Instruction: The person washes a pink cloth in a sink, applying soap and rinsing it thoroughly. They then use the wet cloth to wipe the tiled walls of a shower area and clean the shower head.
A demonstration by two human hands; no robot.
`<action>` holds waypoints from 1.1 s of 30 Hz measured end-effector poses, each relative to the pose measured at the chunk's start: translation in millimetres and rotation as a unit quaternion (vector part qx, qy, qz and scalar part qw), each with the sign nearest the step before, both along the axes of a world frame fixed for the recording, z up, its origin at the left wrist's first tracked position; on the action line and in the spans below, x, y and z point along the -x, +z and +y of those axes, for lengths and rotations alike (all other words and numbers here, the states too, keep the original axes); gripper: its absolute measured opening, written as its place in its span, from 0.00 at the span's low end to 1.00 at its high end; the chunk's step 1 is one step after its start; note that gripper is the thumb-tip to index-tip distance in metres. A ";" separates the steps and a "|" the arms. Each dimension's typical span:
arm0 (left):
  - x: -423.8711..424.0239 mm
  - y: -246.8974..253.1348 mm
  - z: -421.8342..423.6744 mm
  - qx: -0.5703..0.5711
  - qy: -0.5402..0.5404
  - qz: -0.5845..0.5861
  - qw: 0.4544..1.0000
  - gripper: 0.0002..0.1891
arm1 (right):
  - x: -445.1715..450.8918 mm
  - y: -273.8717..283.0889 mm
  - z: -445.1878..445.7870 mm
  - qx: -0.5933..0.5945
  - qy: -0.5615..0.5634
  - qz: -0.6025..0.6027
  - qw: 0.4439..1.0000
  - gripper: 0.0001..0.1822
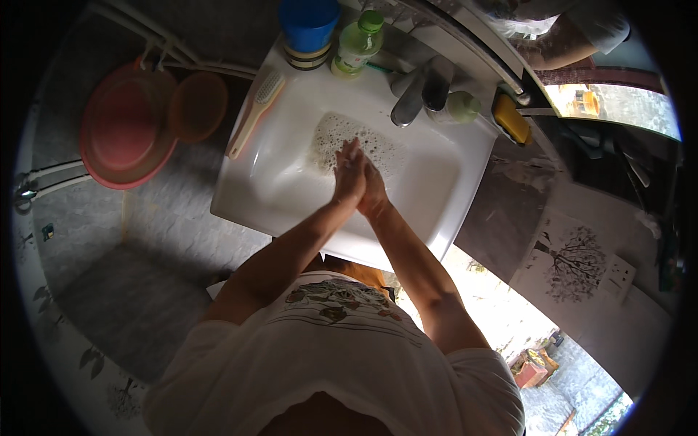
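Over the basin of a white ceramic sink (262, 199), my left hand (349, 180) and my right hand (374, 188) are pressed together, palm against palm. Their fingers point away from me, and the left fingers look slightly apart at the tips. Neither hand holds an object, though the space between the palms is hidden. Whitish wet traces show on the fingers. Below the fingertips, foamy water with bubbles (338, 131) lies in the bottom of the basin. A metal faucet (411, 101) stands at the back rim, beyond my hands and to the right.
On the sink's left rim lies a long-handled brush (256, 114). A blue-lidded container (308, 27), a green-capped bottle (357, 46) and a pale green bottle (458, 108) line the back. A yellow sponge (511, 119) sits at right. Pink (128, 125) and orange basins (199, 106) hang at left.
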State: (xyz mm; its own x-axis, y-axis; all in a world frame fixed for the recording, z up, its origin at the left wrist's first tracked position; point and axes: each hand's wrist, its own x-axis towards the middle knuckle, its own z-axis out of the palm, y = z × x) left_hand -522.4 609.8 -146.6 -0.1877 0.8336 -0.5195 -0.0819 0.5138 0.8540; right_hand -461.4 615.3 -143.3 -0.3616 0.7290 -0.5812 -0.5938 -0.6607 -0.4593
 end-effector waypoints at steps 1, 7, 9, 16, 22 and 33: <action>15.5 -14.4 8.9 0.027 0.027 0.012 0.999 0.28 | 10.2 18.8 -6.9 -0.053 0.047 0.007 0.997 0.27; 0.7 -26.5 -8.8 -0.035 -0.024 0.025 0.999 0.30 | 9.2 24.5 -4.9 0.033 0.035 -0.011 0.999 0.29; -6.0 -22.0 -11.0 -0.042 -0.015 0.010 0.999 0.28 | 7.1 18.0 -7.0 0.009 0.037 -0.019 0.999 0.28; 14.5 -20.0 4.8 0.001 0.017 0.046 0.999 0.26 | 0.7 4.0 -12.0 0.014 -0.017 0.047 0.999 0.28; 16.4 -10.7 21.8 0.003 -0.025 0.059 0.998 0.26 | 8.8 34.1 -10.3 -0.059 0.039 0.015 0.997 0.27; 26.0 2.4 21.8 -0.005 0.002 0.089 0.996 0.25 | 8.1 46.0 -4.2 -0.013 0.050 -0.006 0.999 0.29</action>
